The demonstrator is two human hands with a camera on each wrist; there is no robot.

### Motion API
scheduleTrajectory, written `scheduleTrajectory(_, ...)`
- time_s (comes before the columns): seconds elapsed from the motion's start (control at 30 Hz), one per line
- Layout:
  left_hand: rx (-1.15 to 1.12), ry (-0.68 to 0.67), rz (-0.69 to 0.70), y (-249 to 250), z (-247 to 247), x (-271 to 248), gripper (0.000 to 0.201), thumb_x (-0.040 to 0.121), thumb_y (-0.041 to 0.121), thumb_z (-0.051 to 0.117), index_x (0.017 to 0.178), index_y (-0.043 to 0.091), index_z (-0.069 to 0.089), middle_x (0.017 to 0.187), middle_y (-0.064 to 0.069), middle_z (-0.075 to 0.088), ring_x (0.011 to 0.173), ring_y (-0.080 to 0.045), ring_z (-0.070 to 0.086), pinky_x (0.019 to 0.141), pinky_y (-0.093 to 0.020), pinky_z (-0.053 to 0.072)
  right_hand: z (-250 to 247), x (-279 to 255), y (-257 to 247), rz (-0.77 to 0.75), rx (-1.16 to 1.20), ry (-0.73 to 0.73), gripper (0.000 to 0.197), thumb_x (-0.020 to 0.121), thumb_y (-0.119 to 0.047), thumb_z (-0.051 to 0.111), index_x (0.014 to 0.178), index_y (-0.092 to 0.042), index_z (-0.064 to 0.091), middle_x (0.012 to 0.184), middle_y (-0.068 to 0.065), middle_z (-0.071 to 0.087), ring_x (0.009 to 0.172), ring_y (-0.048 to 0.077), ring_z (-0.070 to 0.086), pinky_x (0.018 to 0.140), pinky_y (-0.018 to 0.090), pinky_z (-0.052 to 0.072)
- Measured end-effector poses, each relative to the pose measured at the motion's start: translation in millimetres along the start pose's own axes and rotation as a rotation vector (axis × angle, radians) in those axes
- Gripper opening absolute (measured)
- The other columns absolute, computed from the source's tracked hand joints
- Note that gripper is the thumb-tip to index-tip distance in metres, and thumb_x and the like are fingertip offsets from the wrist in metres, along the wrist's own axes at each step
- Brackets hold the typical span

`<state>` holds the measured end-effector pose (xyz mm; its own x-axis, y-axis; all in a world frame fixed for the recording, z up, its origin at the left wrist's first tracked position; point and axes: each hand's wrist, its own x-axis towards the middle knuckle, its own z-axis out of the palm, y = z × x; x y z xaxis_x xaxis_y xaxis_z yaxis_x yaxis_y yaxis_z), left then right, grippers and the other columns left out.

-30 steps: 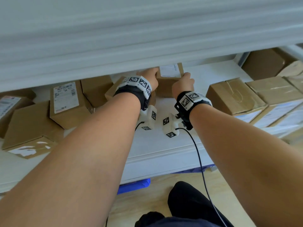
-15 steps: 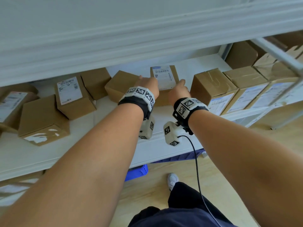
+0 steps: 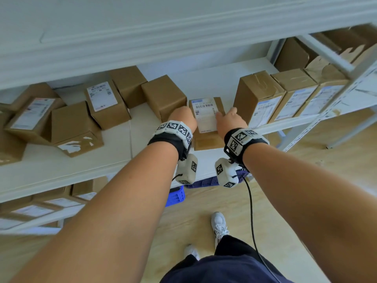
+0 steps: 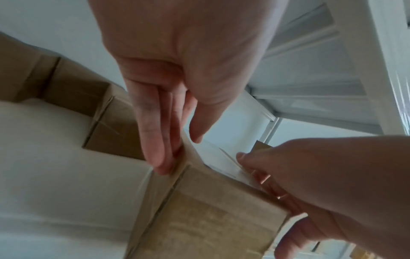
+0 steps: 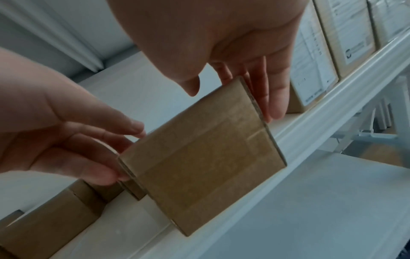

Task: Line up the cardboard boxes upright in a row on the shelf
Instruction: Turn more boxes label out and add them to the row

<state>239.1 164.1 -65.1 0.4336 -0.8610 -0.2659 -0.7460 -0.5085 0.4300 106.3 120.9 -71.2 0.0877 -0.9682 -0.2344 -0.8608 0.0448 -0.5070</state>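
**Both hands on the labelled box at the shelf's front edge**

Now both hands are on one cardboard box (image 3: pixel 208 127), the one with a white shipping label on its top face, sitting near the front edge of the white shelf (image 3: pixel 114 160). The left hand (image 3: pixel 183 119) lies along the box's left side, its fingers (image 4: pixel 155 140) straight and together, flat against the cardboard, thumb resting on the top edge. The right hand (image 3: pixel 229 120) takes the opposite side, its fingers (image 5: pixel 272 91) extended down the right face and thumb hovering over the top. So neither set of fingers is curled round anything; they are long and flat, and the box is pressed between the two palms.

From the right wrist view, the taped end of the box (image 5: pixel 204 157) faces the camera, and its lower corner reaches out past the shelf's front lip.

Just beyond the right fingers stands a row of upright boxes (image 3: pixel 285 97), side by side, labels facing forward, with a gap between the nearest one and the held box. Beyond the left fingers, a plain brown box (image 3: pixel 165 94) sits just beside the held one, and farther that way lie several more scattered boxes (image 3: pixel 77 123) at mixed angles, some showing labels on top.
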Motion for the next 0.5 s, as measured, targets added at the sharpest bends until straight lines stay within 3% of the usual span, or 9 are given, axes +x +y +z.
scheduleTrajectory(0.1, -0.164, -0.072, -0.084, -2.5, 11.1, -10.1, 0.023, 0.091, 0.027, 0.053, 0.081, 0.009, 0.064, 0.081, -0.011, 0.074, 0.074, -0.03, 0.073, 0.077, -0.041, 0.06, -1.7, -4.6, -0.7, -0.001, -0.069, -0.084, 0.047, 0.095, -0.039, 0.036, 0.127, -0.005, 0.046, 0.12, 0.015, 0.058, 0.108, 0.032, 0.058, 0.081, 0.036, 0.045)
scheduleTrajectory(0.17, -0.237, -0.078, -0.124, -3.8, 16.1, -14.1, 0.022, 0.09, 0.023, 0.053, 0.072, 0.011, 0.056, 0.081, -0.011, 0.073, 0.075, -0.029, 0.073, 0.073, -0.042, 0.061, -5.1, -4.6, -2.9, -0.009, -0.084, -0.112, 0.047, 0.092, -0.037, 0.04, 0.124, -0.005, 0.052, 0.119, 0.015, 0.058, 0.106, 0.032, 0.059, 0.084, 0.036, 0.049)
scheduleTrajectory(0.27, -0.217, -0.052, -0.165, -3.7, 19.2, -14.4, 0.015, 0.085, 0.023, 0.055, 0.083, 0.01, 0.063, 0.078, -0.007, 0.071, 0.07, -0.029, 0.072, 0.068, -0.041, 0.061, -13.4, -1.6, -0.5, -0.056, -0.055, -0.182, 0.032, 0.091, -0.026, 0.045, 0.112, -0.004, 0.055, 0.096, 0.008, 0.059, 0.082, 0.026, 0.059, 0.07, 0.031, 0.048)
scheduleTrajectory(0.33, -0.162, 0.018, -0.159, 1.7, 16.0, -13.2, 0.013, 0.083, 0.02, 0.056, 0.084, 0.013, 0.067, 0.076, -0.006, 0.069, 0.067, -0.028, 0.068, 0.063, -0.033, 0.057, -19.6, -0.3, 3.4, -0.094, -0.016, -0.173, 0.023, 0.091, -0.023, 0.048, 0.107, -0.007, 0.053, 0.084, 0.004, 0.055, 0.071, 0.021, 0.054, 0.064, 0.03, 0.044)
scheduleTrajectory(0.43, -0.129, 0.138, -0.101, 15.3, 4.4, -17.2, 0.013, 0.084, 0.012, 0.056, 0.075, 0.01, 0.065, 0.072, -0.003, 0.064, 0.061, -0.02, 0.057, 0.049, -0.024, 0.037, -25.4, 5.6, 10.3, -0.166, 0.021, -0.087, 0.033, 0.088, -0.028, 0.054, 0.112, -0.007, 0.047, 0.103, 0.007, 0.058, 0.086, 0.026, 0.058, 0.066, 0.031, 0.045)
scheduleTrajectory(0.5, -0.144, 0.194, -0.083, 22.6, 2.5, -19.2, 0.018, 0.084, 0.005, 0.053, 0.069, 0.013, 0.058, 0.068, -0.002, 0.059, 0.059, -0.019, 0.052, 0.047, -0.024, 0.034, -28.7, 8.8, 14.8, -0.215, 0.053, -0.038, 0.034, 0.084, -0.026, 0.059, 0.111, -0.009, 0.044, 0.106, 0.008, 0.059, 0.091, 0.027, 0.06, 0.068, 0.034, 0.05)
